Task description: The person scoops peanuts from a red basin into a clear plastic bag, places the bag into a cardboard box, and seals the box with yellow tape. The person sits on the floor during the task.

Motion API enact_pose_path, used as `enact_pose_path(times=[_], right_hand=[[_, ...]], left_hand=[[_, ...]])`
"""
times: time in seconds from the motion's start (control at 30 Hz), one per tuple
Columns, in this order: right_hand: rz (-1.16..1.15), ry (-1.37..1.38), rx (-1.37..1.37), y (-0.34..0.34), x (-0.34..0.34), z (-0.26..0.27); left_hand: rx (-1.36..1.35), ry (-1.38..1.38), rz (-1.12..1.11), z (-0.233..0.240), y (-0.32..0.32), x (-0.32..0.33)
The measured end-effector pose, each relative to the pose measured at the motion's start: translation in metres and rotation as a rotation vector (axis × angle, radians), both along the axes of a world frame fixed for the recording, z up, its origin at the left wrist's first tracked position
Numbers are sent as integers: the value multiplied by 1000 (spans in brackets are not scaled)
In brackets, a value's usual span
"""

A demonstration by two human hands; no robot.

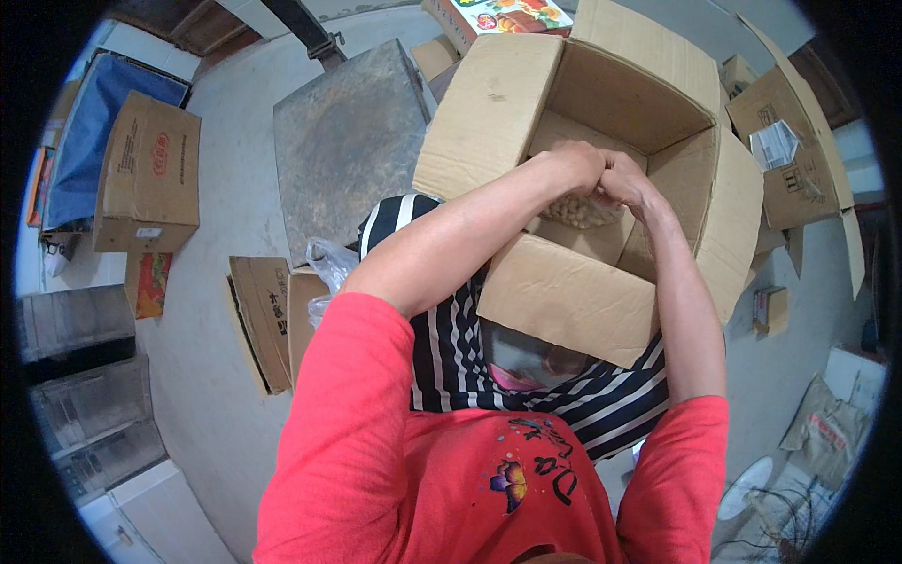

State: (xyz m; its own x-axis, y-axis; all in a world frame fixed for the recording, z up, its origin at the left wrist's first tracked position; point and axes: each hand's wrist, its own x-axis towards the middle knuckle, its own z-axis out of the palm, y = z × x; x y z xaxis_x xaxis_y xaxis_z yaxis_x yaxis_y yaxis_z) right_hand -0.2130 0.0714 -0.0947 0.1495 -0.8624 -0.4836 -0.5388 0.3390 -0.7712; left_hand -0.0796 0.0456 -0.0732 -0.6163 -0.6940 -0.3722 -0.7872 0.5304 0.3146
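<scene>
An open cardboard box (571,282) with its flaps folded outward stands before me, between my knees. Inside it, a clear plastic bag (582,210) of small tan pieces, perhaps peanuts, lies low near the front left side. My left hand (574,163) and my right hand (624,176) meet above this bag, over the box opening, with the fingers of both bent together at its upper part. Both seem to pinch the gathered top of the bag, though the fingertips are mostly hidden behind the knuckles.
A low table with a worn dark top (345,134) stands at the left of the box. Beyond the box is a printed carton (518,17). More cardboard boxes stand at the far left (158,169) and right (796,176). A folded carton (261,317) leans near my left side.
</scene>
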Motion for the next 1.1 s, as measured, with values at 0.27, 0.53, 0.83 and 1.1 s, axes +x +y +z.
enact_pose_path(times=[0.27, 0.53, 0.83, 1.1], right_hand=[[94, 169, -2, 7, -23, -22], [420, 464, -203, 22, -18, -27], [486, 560, -379, 30, -5, -28], [592, 610, -385, 33, 0, -24]], left_hand=[[-217, 108, -59, 58, 5, -1], [-720, 930, 275, 93, -20, 33], [-594, 535, 583, 97, -34, 105], [-491, 398, 674, 104, -40, 120]])
